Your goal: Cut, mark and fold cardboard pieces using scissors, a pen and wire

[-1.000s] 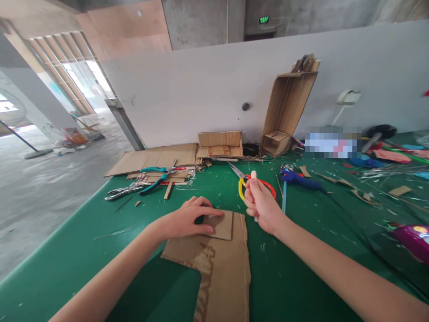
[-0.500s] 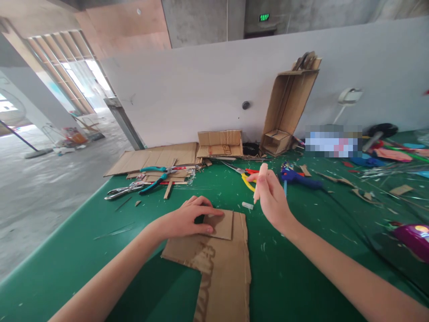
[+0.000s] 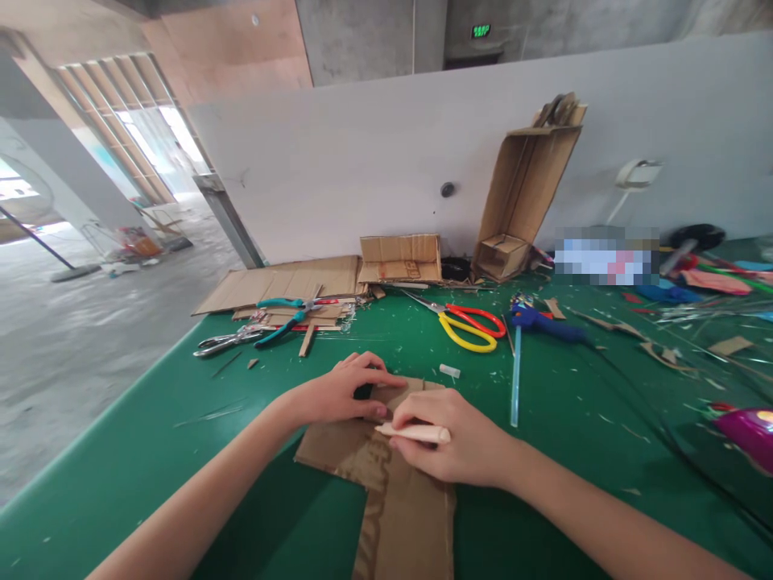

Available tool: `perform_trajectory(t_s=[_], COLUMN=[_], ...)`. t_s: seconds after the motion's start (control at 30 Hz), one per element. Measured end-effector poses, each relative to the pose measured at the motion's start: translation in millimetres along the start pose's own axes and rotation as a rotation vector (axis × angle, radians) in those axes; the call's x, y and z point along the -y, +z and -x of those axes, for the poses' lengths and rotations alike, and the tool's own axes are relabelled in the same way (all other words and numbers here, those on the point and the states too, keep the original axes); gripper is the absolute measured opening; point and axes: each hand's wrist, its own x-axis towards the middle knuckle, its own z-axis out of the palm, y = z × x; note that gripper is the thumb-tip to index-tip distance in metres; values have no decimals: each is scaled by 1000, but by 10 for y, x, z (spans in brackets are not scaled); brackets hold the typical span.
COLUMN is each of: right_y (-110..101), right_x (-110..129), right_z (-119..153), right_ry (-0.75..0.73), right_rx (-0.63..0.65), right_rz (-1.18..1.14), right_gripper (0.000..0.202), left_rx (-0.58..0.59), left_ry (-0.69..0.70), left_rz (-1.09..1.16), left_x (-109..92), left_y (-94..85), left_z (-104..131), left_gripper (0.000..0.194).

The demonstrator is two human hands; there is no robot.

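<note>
My left hand (image 3: 347, 392) lies with thumb and fingers spread on a small cardboard piece (image 3: 391, 395), pressing it onto a larger brown cardboard sheet (image 3: 416, 515) with printed marks. Wrapped round a pale peach marker (image 3: 426, 434), my right hand (image 3: 468, 443) is over the same sheet. The marker's tip points left, at the small piece's lower edge near my left thumb; whether it touches is hard to see. A small whitish cap (image 3: 450, 371) lies just beyond the cardboard. Behind it are scissors (image 3: 468, 327) with red and yellow handles.
Teal-handled pliers (image 3: 281, 321) and metal pliers (image 3: 223, 342) lie at the back left by cardboard scraps. To the right are a blue glue gun (image 3: 552, 324) with a dark cord and a clear glue stick (image 3: 515, 387). A tall cardboard box (image 3: 525, 185) leans against the white partition.
My right hand has come down and left with the marker, from above the table by the scissors to the cardboard. The marker now lies nearly level. My left hand stays in place.
</note>
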Motion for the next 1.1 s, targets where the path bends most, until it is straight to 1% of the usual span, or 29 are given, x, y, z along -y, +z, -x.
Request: perform_trajectory(t_s=[0.07,0.13,0.2,0.27,0.53,0.73,0.9,1.0,1.1], right_y=[38,66,88,106,184,214,124,17,-84], right_x=[2,7,13,14,-11,11,21,40,56], right_z=[4,3,-4,-12,-29,-6,22,48,77], right_ry=[-36,-64,-73,-69,-88,-147,-186,-182,-131], right_rx=[22,73,119,139,154,130,113,154,211], right_rz=[61,127,195,246,384,459,523,530,513], right_gripper=[7,11,15,16,19,20,15,14,12], left_rx=[0,8,18,23,24,17,23,23,22], left_ry=[-1,3,8,4,-1,1,-10,-18,-15], left_rz=[8,12,16,21,36,27,27,27,11], left_x=[4,8,13,17,18,36,33,28,29], left_y=[-6,-11,-12,-10,-4,-2,3,6,8], left_z=[-2,-3,-2,-1,1,1,5,11,18], left_gripper=[42,42,42,43,43,42,43,43,44])
